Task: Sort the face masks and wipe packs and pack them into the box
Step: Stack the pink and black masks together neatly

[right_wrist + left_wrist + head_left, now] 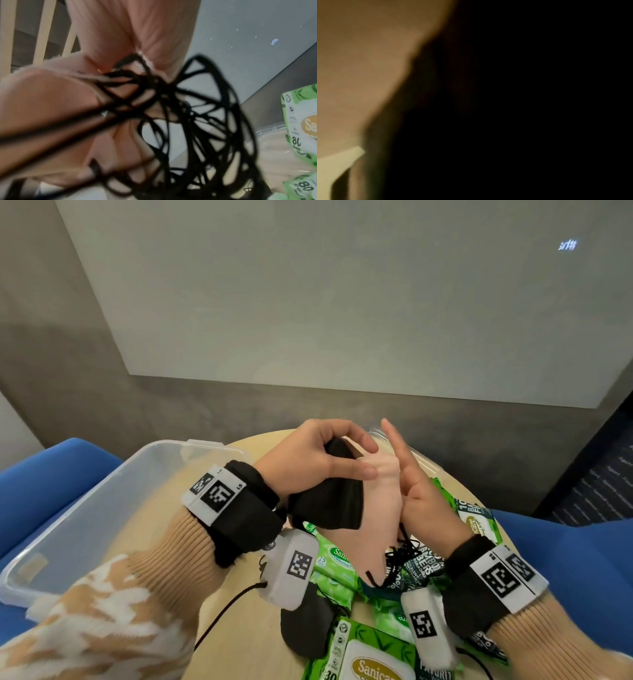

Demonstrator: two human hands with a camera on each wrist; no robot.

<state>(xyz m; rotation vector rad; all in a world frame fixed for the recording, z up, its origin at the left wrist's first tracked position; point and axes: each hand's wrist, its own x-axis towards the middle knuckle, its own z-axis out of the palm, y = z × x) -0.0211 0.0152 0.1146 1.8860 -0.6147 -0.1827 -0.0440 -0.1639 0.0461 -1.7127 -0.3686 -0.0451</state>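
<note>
Both hands (pixel 356 474) pinching stacked masks (pixel 342 505)

Black and pink masks (pixel 346 505) held aloft, wipe packs (pixel 337 563) heaped below

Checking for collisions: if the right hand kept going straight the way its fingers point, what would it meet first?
Probably nothing close: the right hand points up and away past the pink mask; beyond lies the clear lid, then the wall. Depth is unclear.
</note>
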